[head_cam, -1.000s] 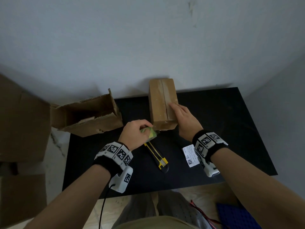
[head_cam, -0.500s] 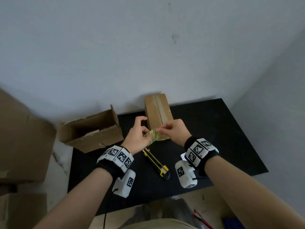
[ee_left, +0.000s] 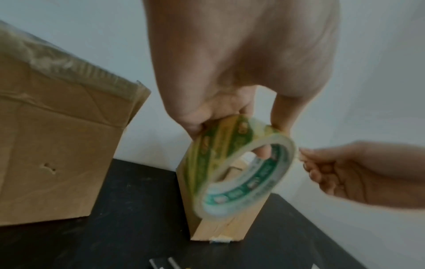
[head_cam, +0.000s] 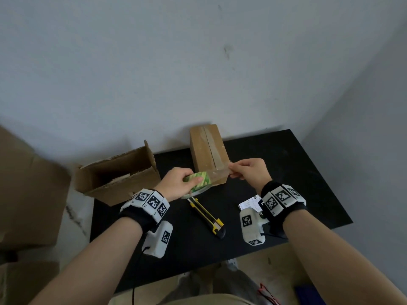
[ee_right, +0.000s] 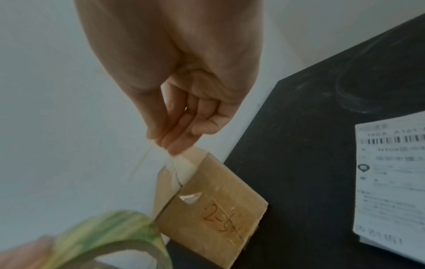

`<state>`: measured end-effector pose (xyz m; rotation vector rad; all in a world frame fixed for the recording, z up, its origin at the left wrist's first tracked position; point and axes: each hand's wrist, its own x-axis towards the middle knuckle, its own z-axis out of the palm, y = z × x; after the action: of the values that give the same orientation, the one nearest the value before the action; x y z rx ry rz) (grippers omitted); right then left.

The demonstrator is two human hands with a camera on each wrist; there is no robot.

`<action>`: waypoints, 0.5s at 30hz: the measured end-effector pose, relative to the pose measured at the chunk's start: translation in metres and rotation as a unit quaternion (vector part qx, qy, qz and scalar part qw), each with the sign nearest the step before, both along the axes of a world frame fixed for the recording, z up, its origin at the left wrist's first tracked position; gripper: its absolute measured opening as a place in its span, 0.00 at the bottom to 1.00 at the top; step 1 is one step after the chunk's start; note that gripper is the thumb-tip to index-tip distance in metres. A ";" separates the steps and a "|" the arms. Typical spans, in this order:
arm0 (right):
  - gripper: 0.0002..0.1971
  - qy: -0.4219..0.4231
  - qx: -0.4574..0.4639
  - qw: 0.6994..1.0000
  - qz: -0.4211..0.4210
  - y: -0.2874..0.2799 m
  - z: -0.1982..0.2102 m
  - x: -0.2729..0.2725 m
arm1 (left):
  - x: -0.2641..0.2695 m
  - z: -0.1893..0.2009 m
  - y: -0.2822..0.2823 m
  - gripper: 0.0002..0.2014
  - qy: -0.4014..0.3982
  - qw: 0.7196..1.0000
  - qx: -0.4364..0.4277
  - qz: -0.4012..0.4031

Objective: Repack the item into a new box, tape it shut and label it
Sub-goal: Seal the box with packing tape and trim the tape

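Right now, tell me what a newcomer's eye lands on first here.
The left hand grips a green tape roll while the right hand pinches its clear strip, stretched in front of the closed box. A yellow utility knife lies on the black table below.

Black table (head_cam: pixel 275 164) with boxes (head_cam: pixel 208 150), knife (head_cam: pixel 207 216), label (head_cam: pixel 250 203)

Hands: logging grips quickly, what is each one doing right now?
Left hand: grips the tape roll.
Right hand: pinches the pulled-out tape end.
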<state>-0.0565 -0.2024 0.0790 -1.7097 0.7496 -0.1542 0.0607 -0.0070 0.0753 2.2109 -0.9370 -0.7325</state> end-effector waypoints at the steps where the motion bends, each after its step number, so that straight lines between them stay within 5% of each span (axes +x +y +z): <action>1: 0.07 0.000 0.004 1.000 -0.007 -0.001 0.000 0.000 | 0.002 -0.002 -0.001 0.14 -0.018 1.000 0.017 0.005; 7: 0.07 0.013 0.029 0.997 -0.075 -0.011 -0.009 0.008 | 0.012 -0.009 -0.009 0.25 -0.069 0.992 0.084 0.070; 15: 0.07 0.069 0.038 0.991 -0.105 -0.023 -0.032 0.016 | 0.016 -0.013 -0.020 0.20 -0.093 0.986 0.077 0.112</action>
<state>-0.0406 -0.2256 0.0469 -1.5775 1.0271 -0.1514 0.0763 -0.0273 0.0626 2.5057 -0.7210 -0.5165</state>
